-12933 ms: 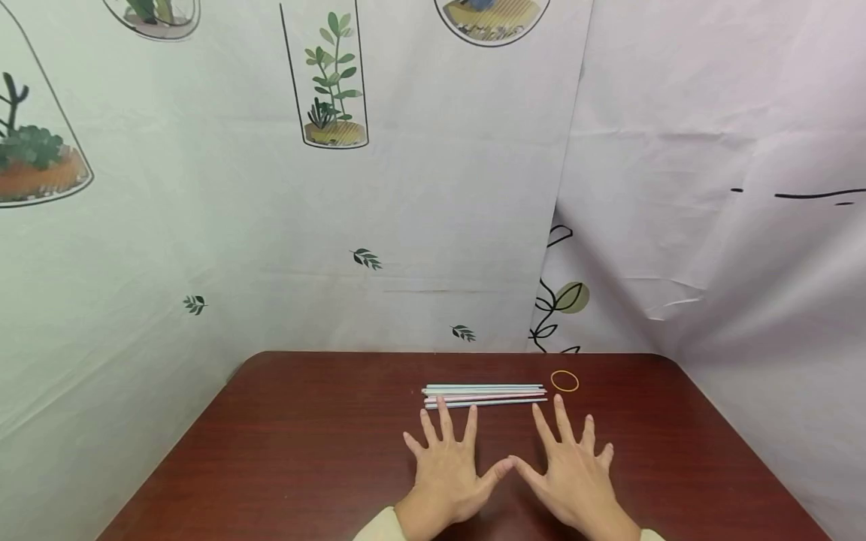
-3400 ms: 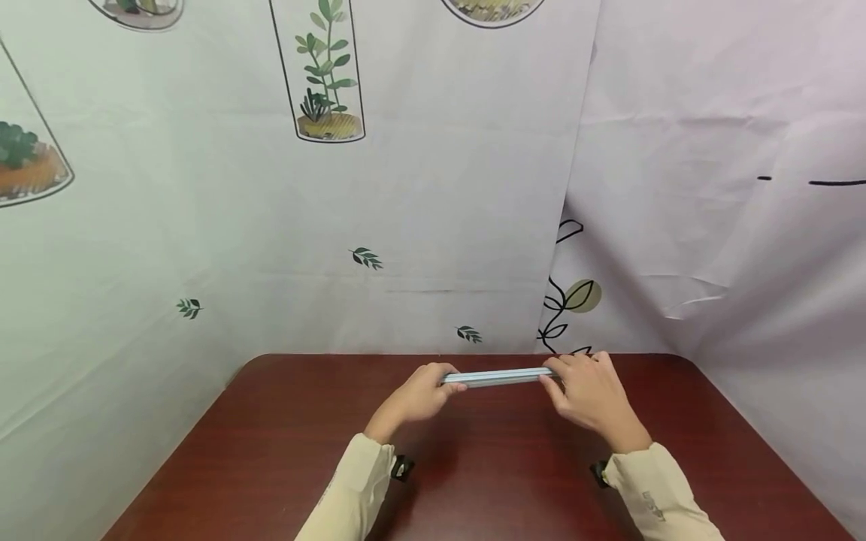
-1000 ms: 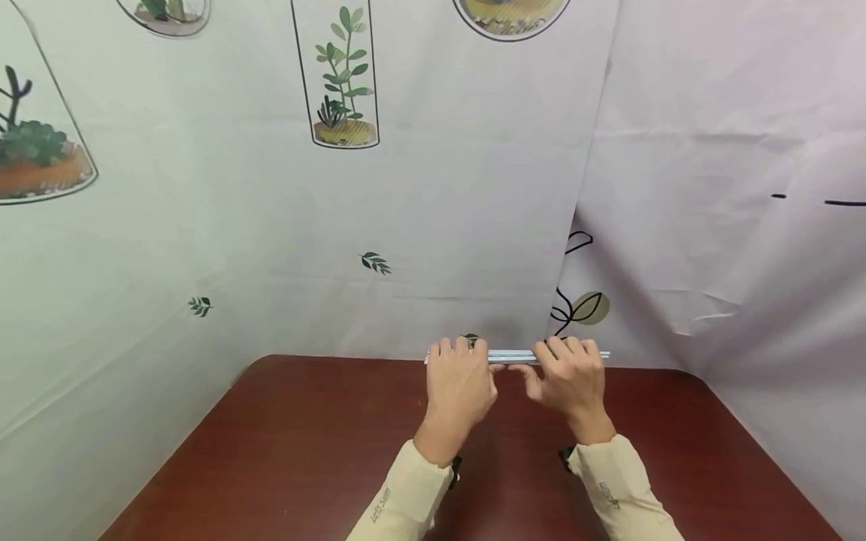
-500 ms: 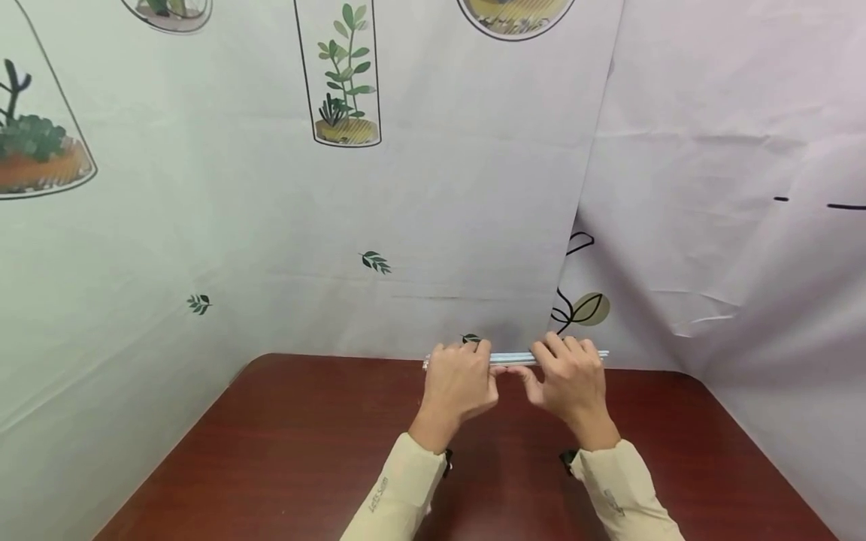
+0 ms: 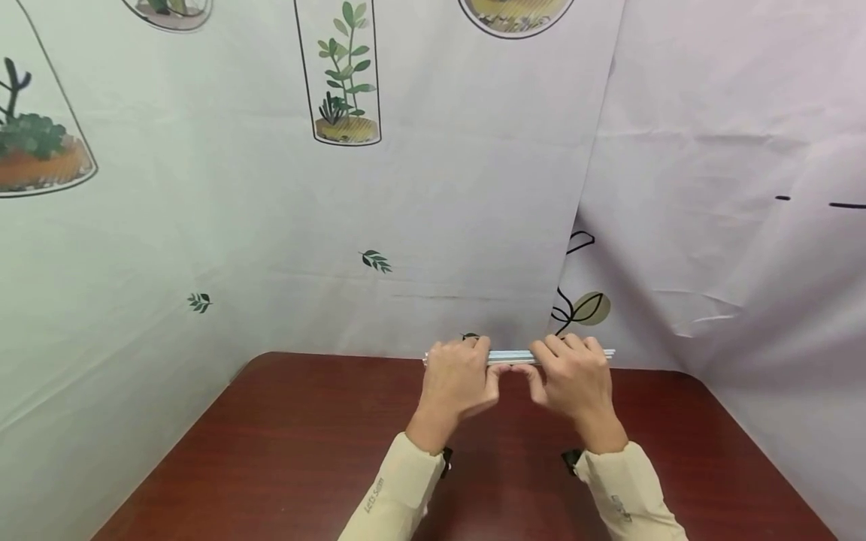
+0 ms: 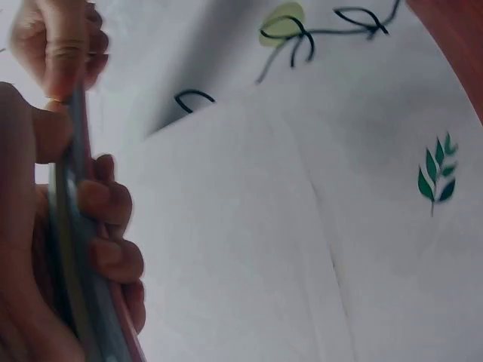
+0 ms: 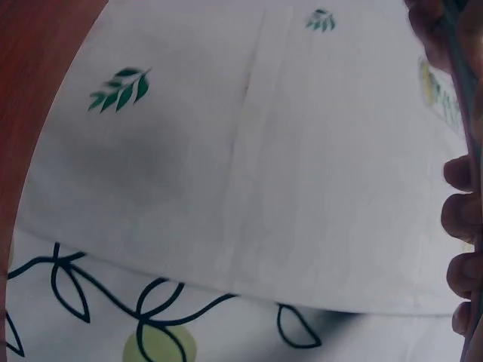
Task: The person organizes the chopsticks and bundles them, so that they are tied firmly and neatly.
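A bundle of thin pastel straws [image 5: 510,357] is held level above the far edge of the table, pale blue on top. My left hand [image 5: 456,379] grips it near its left end, fingers curled over and thumb beneath. Farther right, my right hand [image 5: 573,379] grips it the same way, and the straw ends stick out past it. Both thumbs almost meet under the middle. In the left wrist view, the bundle [image 6: 94,294] shows bluish and pinkish straws and looks slightly bowed. Only fingers [image 7: 462,215] and a strip of the bundle appear in the right wrist view.
The dark red table [image 5: 304,436] lies beneath the hands. Behind it hangs a white cloth [image 5: 440,225] printed with plants, with more cloth on both sides. Small black devices [image 5: 571,460] are worn at the wrists.
The straws lay on the table beside a yellow rubber band, which I no longer see. Later both hands held the bundle's ends; they have since moved inward. Over the last second they barely shift.
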A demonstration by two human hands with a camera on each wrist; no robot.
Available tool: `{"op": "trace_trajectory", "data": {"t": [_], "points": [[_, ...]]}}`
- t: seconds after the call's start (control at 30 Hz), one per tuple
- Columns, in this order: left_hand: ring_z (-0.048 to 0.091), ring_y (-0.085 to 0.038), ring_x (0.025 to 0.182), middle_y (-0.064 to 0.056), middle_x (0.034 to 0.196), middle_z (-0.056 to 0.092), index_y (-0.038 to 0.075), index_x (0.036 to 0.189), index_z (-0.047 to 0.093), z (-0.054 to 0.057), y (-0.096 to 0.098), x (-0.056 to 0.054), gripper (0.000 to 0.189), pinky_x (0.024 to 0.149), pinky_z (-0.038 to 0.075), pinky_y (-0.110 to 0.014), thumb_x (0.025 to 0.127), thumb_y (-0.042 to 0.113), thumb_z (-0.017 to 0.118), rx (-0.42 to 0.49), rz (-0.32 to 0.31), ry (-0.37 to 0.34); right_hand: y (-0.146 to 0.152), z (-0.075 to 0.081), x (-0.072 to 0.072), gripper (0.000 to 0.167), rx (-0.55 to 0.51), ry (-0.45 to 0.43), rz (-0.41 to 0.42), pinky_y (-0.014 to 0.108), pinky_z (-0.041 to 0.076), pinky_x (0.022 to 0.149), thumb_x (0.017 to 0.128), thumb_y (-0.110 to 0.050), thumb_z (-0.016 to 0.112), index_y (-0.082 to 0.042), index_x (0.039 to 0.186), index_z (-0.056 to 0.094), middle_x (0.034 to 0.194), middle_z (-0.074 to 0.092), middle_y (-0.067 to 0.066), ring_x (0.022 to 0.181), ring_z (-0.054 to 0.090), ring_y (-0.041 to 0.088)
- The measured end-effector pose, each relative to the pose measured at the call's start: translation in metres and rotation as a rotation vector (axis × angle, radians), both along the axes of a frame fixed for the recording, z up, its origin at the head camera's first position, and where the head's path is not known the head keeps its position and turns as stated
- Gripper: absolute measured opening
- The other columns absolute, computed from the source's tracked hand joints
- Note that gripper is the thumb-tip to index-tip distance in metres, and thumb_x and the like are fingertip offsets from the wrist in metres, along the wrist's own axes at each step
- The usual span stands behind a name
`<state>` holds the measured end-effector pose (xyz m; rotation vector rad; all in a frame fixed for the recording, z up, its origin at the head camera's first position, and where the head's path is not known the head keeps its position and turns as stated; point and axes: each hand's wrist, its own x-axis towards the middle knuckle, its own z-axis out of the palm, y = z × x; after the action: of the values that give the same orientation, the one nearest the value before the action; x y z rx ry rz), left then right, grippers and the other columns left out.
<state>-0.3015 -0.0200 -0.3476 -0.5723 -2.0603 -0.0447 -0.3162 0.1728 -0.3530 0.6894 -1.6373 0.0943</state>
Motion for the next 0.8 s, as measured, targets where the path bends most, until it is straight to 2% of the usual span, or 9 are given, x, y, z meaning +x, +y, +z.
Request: {"op": "trace_trajectory", "data": {"t": [0.1,0.23,0.33,0.43,0.6,0.8], "points": [[0.056,-0.018,0.058,0.003,0.066,0.056,0.016,0.077,0.055,0.000,0.005,0.003,0.036,0.051,0.038,-0.033,0.084,0.050,0.061,-0.006,0.008,-0.001,0.006,-0.001,-0.004,0.050,0.005,0.045,-0.005,0.041,0.029,0.045,0.097,-0.050,0.044,-0.008,0.071,0.055,0.061,0.049,0.004,0.048,0.041,0.029],[0.059,-0.019,0.073,0.002,0.076,0.057,0.016,0.087,0.059,-0.003,0.010,0.005,0.040,0.066,0.044,-0.036,0.093,0.054,0.050,-0.023,0.036,-0.062,0.011,-0.002,-0.008,0.052,0.004,0.086,-0.012,0.041,0.027,0.043,0.099,-0.049,0.041,-0.008,0.070,0.055,0.061,0.049,0.005,0.048,0.041,0.030],[0.058,-0.019,0.078,0.001,0.078,0.055,0.015,0.088,0.059,-0.006,0.012,0.004,0.044,0.072,0.044,-0.036,0.096,0.056,0.046,-0.020,0.065,-0.099,0.011,-0.003,-0.011,0.053,0.009,0.122,-0.017,0.041,0.026,0.042,0.100,-0.048,0.039,-0.008,0.069,0.053,0.061,0.048,0.006,0.048,0.040,0.030],[0.057,-0.018,0.078,0.001,0.078,0.054,0.014,0.088,0.058,-0.009,0.013,0.001,0.046,0.073,0.043,-0.035,0.097,0.058,0.046,-0.003,0.091,-0.095,0.009,-0.004,-0.012,0.053,0.004,0.163,-0.028,0.042,0.026,0.043,0.100,-0.048,0.039,-0.007,0.069,0.054,0.061,0.046,0.007,0.048,0.038,0.030],[0.055,-0.019,0.077,0.000,0.079,0.053,0.013,0.090,0.060,-0.010,0.011,-0.006,0.050,0.076,0.043,-0.036,0.094,0.061,0.047,0.013,0.078,-0.016,0.004,-0.005,-0.013,0.049,-0.032,0.205,-0.053,0.045,0.029,0.048,0.099,-0.044,0.044,-0.005,0.073,0.058,0.064,0.047,0.008,0.051,0.039,0.030],[0.053,-0.022,0.080,-0.002,0.087,0.055,0.013,0.106,0.061,-0.013,0.010,-0.016,0.057,0.080,0.042,-0.036,0.097,0.061,0.033,0.044,0.024,0.152,0.001,-0.004,-0.012,0.048,-0.080,0.250,-0.075,0.045,0.029,0.050,0.098,-0.045,0.049,-0.003,0.077,0.062,0.065,0.050,0.009,0.052,0.042,0.032]]}}
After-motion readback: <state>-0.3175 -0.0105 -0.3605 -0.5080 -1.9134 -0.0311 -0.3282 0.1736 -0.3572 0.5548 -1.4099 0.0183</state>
